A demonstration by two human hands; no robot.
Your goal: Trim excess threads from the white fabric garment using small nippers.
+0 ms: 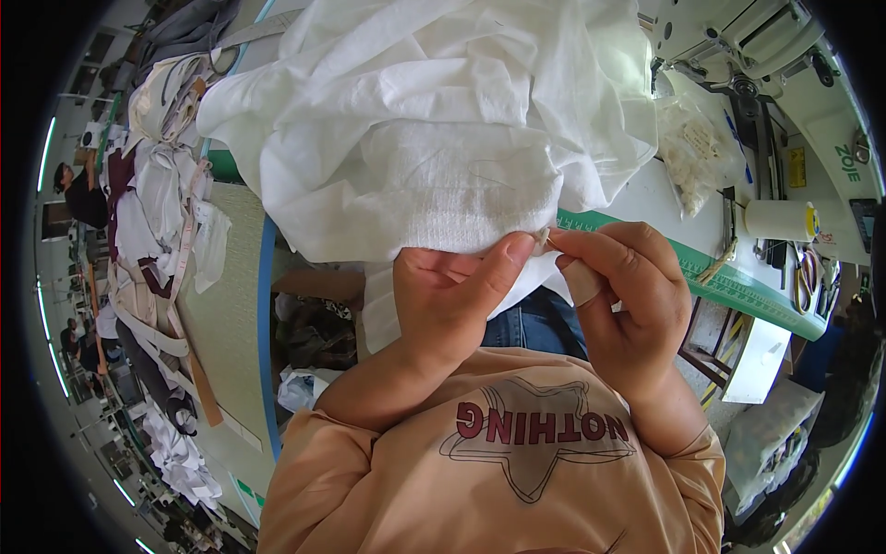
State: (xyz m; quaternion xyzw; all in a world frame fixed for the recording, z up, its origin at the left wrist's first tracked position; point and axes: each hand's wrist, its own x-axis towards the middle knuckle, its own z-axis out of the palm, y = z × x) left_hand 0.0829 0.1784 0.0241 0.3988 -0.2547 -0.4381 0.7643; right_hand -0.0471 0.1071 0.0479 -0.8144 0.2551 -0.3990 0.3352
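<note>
A white garment (434, 74) of thin, crumpled cloth spreads over the table in front of me. Its knitted, ribbed band (471, 205) faces me. My left hand (452, 300) is closed on the band's near edge, with the thumb on top and the fingers under the cloth. At the band's right corner, the thumb and forefinger of my right hand (637, 291) pinch together beside a tiny beige bit. What they grip is too small to make out. A pale wrap covers part of a digit on the right hand.
A sewing machine (738, 37) stands at the upper right. Near it are a clear bag (697, 152), a thread cone (780, 221) and scissors (808, 280). A green ruler strip (738, 288) edges the table. Garments (161, 198) pile up at left; people sit farther off.
</note>
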